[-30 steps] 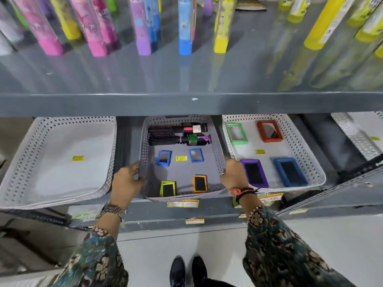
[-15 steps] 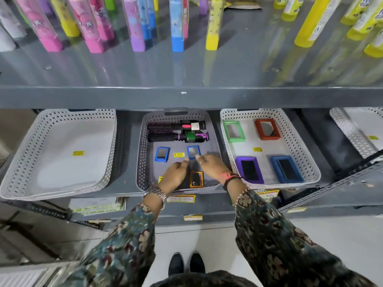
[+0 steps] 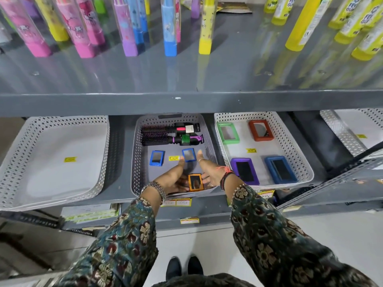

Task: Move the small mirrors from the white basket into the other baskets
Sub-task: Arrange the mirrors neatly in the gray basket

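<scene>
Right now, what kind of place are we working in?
Most likely a shop aisle: price stickers in the baskets, price tags on the shelf edge, and rows of packaged tubes stocked on the shelf above.

Bright, even light — wide-angle edge warp

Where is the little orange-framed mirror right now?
The orange-framed mirror lies flat near the front edge of the middle grey basket, between the person's left hand and right hand, below the small blue mirror.
</scene>
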`<state>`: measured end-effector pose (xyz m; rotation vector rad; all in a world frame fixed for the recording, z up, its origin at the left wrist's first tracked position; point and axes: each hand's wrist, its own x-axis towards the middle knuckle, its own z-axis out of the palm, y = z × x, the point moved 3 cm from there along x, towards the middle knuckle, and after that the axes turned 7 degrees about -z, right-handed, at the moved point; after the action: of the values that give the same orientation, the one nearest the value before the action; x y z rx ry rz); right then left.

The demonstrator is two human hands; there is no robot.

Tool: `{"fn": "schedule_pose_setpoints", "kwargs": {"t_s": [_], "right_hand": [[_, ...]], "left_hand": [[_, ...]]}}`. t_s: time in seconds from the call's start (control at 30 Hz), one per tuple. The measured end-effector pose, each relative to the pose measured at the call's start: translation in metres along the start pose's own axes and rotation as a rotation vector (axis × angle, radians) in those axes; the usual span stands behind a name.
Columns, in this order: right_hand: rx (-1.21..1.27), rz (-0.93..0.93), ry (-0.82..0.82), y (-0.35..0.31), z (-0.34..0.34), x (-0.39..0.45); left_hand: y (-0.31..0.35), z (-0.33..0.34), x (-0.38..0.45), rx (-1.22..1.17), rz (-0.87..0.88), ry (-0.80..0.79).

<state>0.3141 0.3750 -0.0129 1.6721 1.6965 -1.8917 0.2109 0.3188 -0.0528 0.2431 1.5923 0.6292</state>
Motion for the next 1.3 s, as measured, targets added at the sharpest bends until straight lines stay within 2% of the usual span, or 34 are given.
{"fn": "schedule_pose_setpoints", "kwargs": {"t_s": [0.5,0.63,0.73,0.87,0.93,1.07,1.3], "right_hand": [[0.106,0.016,-0.053,-0.005,-0.013,-0.01],[0.05,-0.095,-0.001,-0.02,-0.018,-0.016],[0.194,-0.102,-0.074,-0.026,-0.002,-0.008],[0.239,-0.037,-0.21,-0.023,0.038,0.0],[0.196,-0.007,-0.217,-0.019,0.053,0.004],[0.136,0.02,-0.226,-0.013,0.068,0.013],[0.19,0.049,-0.244,-0.013,0.072,0.02]], "left_hand": [[0.0,-0.009,-0.007,0.002,0.027,-0.06],[0.005,-0.061,-0.018,0.052,0.141,0.109],[0.001,-0.094,-0.025,0.083,0.167,0.213],[-0.012,-0.098,-0.031,0.076,0.107,0.187],[-0.018,-0.09,-0.031,0.067,0.057,0.196],[-0.024,-0.076,-0.026,0.061,0.004,0.092],[-0.02,-0.079,-0.022,0.152,-0.089,0.103]]}}
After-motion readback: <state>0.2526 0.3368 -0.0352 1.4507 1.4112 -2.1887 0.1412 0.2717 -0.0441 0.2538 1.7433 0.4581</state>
